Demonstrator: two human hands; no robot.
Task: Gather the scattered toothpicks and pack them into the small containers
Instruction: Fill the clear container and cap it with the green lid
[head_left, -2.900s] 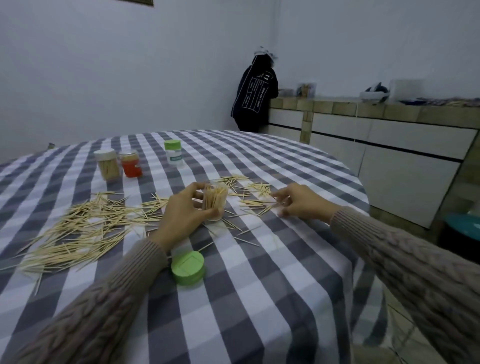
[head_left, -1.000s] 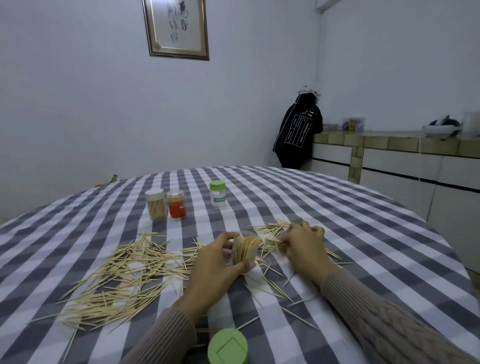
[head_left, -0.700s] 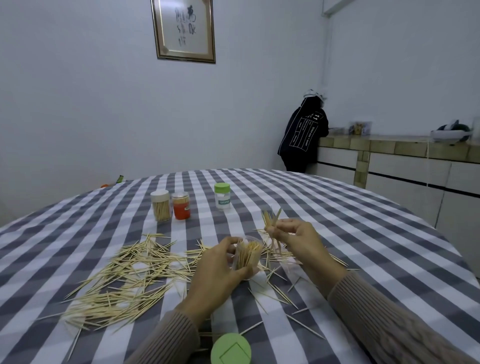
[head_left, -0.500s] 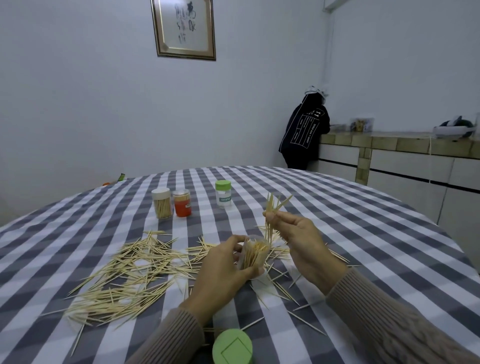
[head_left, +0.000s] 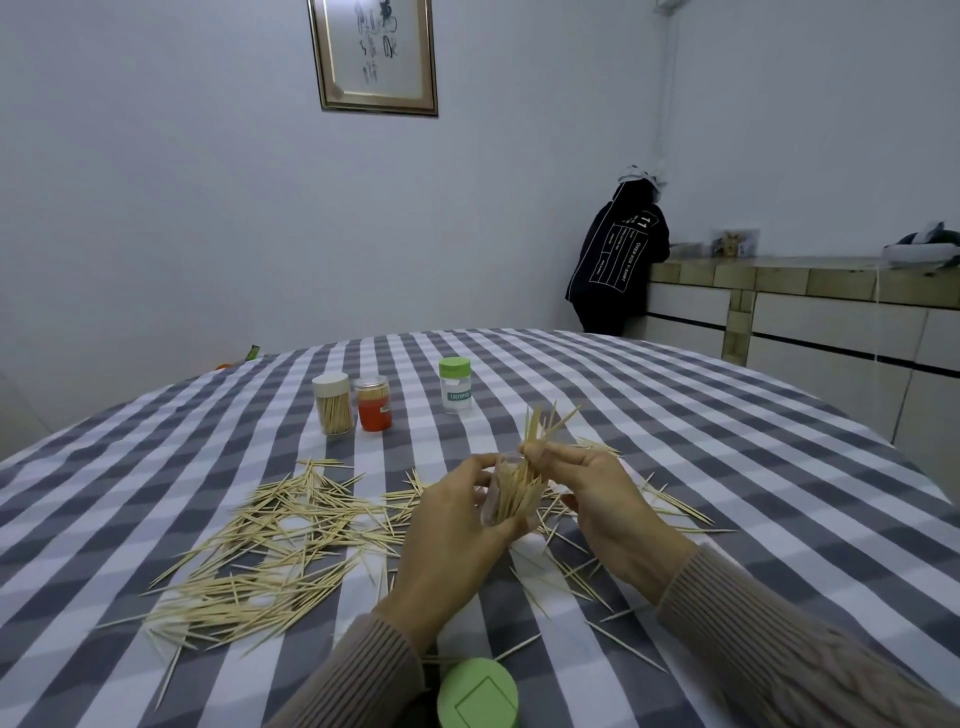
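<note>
Toothpicks (head_left: 545, 428) pinched by right hand (head_left: 602, 499) — ends inside left hand (head_left: 457, 525)'s gripped, part-filled clear container (head_left: 511, 493).

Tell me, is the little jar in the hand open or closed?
Open. The clear jar in the left hand has no lid; toothpicks held by the right hand go into its mouth. A green lid lies on the table.

I see the table (head_left: 727, 467) under a grey-and-white checked cloth. On it lie the scattered toothpicks (head_left: 270, 551), a green lid (head_left: 477, 696) at the near edge, and farther off three capped jars (standing upright): a beige-lidded jar (head_left: 333, 402), an orange jar (head_left: 373, 402) and a green-lidded jar (head_left: 455, 385).
</note>
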